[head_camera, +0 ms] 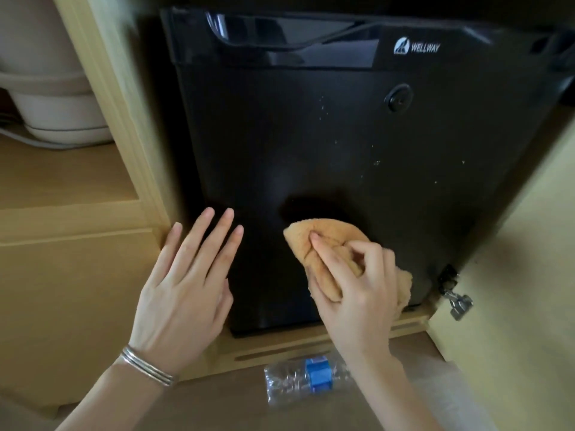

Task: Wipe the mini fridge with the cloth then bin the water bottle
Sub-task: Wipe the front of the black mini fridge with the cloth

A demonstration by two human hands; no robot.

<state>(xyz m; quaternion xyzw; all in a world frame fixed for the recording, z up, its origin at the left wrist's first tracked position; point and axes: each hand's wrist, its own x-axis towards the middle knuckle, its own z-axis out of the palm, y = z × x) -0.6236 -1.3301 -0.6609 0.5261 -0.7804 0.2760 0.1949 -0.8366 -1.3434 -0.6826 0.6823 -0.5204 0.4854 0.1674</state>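
A black mini fridge (357, 144) stands inside a wooden cabinet, its door closed and flecked with pale specks on the right half. My right hand (351, 290) grips a bunched orange cloth (323, 241) and presses it against the lower middle of the door. My left hand (186, 284) lies flat with fingers spread on the door's lower left corner, a silver bangle on its wrist. A crushed clear water bottle (306, 379) with a blue label lies on its side on the floor in front of the fridge, partly behind my right forearm.
The wooden cabinet frame (118, 119) runs along the fridge's left side. A white appliance (53, 98) sits on the shelf to the left. The open cabinet door (513, 275) with a metal hinge (455, 301) stands at the right.
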